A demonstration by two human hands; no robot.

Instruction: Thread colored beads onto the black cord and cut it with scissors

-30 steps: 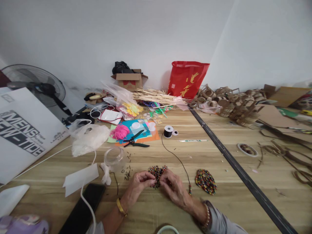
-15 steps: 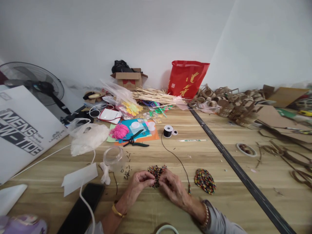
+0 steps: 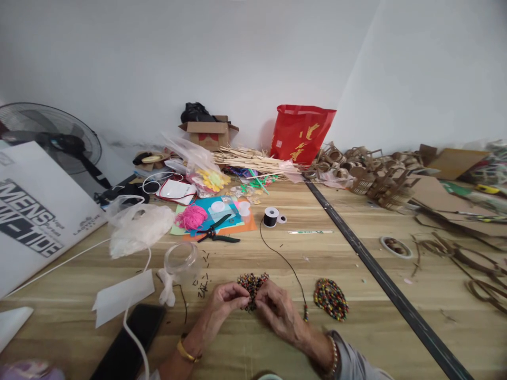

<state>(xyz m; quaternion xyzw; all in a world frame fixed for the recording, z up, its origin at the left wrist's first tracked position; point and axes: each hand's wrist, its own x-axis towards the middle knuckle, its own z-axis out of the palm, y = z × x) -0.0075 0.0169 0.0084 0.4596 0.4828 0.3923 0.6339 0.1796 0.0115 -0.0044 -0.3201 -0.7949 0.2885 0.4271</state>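
Observation:
My left hand [image 3: 228,301] is closed, thumb and fingertips pinched together at the near edge of a heap of small multicoloured beads [image 3: 250,283]. Facing it, my right hand [image 3: 278,305] is pinched too, close to the left fingertips. Anything between the fingers is too small or hidden to make out. A black cord [image 3: 282,255] runs from its spool [image 3: 271,217] past my right hand, with a few beads [image 3: 306,312] at its end. To the right lies a coiled bundle of strung beads [image 3: 331,300].
Left of my hands are short dark pieces [image 3: 203,288], a clear round container [image 3: 181,257] and a black phone-like slab [image 3: 129,340]. Farther back lie green-handled pliers [image 3: 216,234] and pink yarn [image 3: 190,217]. A white dish [image 3: 396,247] sits right of the black table strip [image 3: 356,245].
The whole view has shifted slightly. Both hands stay at the bead heap, and their fingertips have moved only a little.

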